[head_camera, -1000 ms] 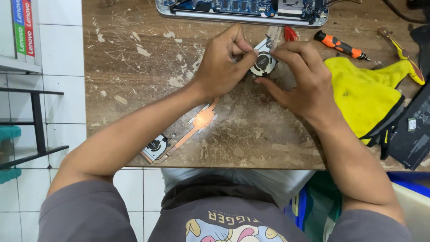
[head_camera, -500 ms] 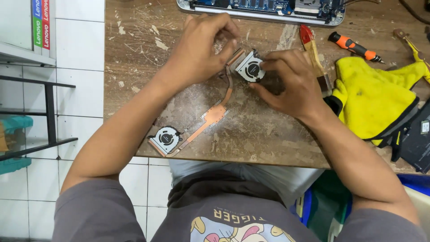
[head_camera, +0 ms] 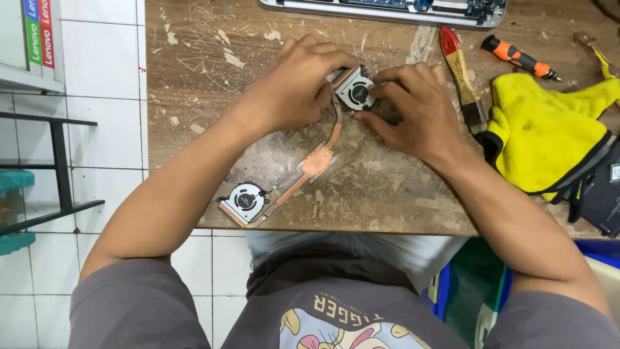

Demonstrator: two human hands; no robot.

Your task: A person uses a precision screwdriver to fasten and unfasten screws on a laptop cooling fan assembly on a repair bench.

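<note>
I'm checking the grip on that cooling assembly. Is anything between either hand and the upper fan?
Nothing visible. The left hand and right hand both have fingers directly on the upper fan. The paintbrush and yellow cloth lie apart, to the right.

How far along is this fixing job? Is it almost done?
Done: the cooling part, two fans joined by copper pipes, is out of the opened laptop and lies on the wooden table. In hand: the left hand and right hand both grip the upper fan. Left: the lower fan lies untouched, and the brush and screwdriver lie unused beside the yellow cloth.
</note>
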